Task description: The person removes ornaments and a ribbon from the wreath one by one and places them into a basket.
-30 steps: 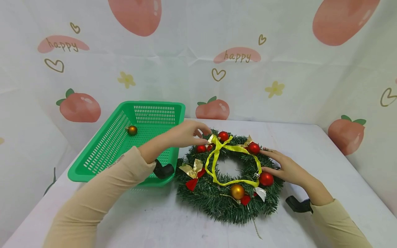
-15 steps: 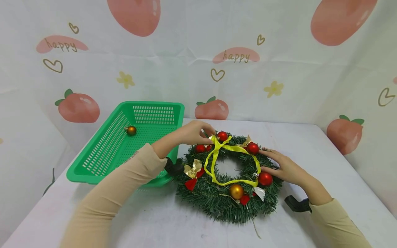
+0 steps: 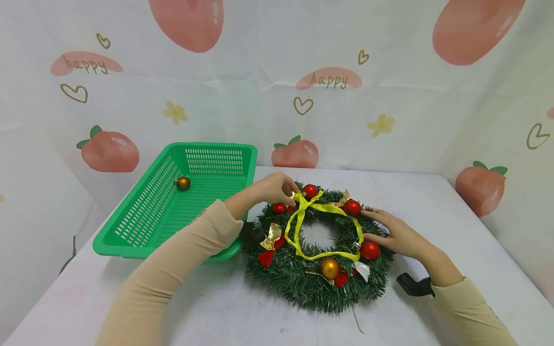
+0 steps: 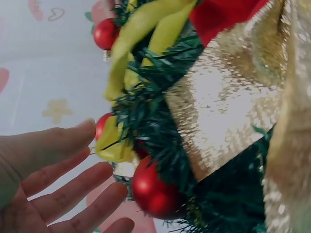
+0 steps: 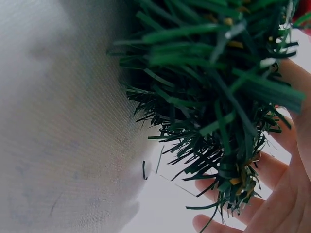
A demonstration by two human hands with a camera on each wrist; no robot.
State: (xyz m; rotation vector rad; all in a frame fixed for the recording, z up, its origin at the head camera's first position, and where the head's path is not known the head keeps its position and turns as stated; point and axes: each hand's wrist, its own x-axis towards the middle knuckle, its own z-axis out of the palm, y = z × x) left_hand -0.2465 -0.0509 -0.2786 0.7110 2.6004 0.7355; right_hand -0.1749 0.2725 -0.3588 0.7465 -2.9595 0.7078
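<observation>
A green Christmas wreath lies on the white table, trimmed with red balls, a gold ball, gold and red bows and a yellow ribbon. My left hand is at its far left part, beside the ribbon's knot. In the left wrist view, the left fingers are spread beside a red ball, and the thumb tip is close to the ribbon; nothing is between them. My right hand rests against the wreath's right outer edge, thumb and forefinger touching it. Its other fingers show loosely bent beyond the foliage.
Left of the wreath stands a green perforated basket, with one gold ball inside near its left wall. The basket's right side is close to the wreath. A printed white cloth hangs behind the table.
My left hand has shifted to the right along the wreath toward the ribbon's knot, and its wrist has come over the wreath's left edge. The right hand and the wreath stay in place.
</observation>
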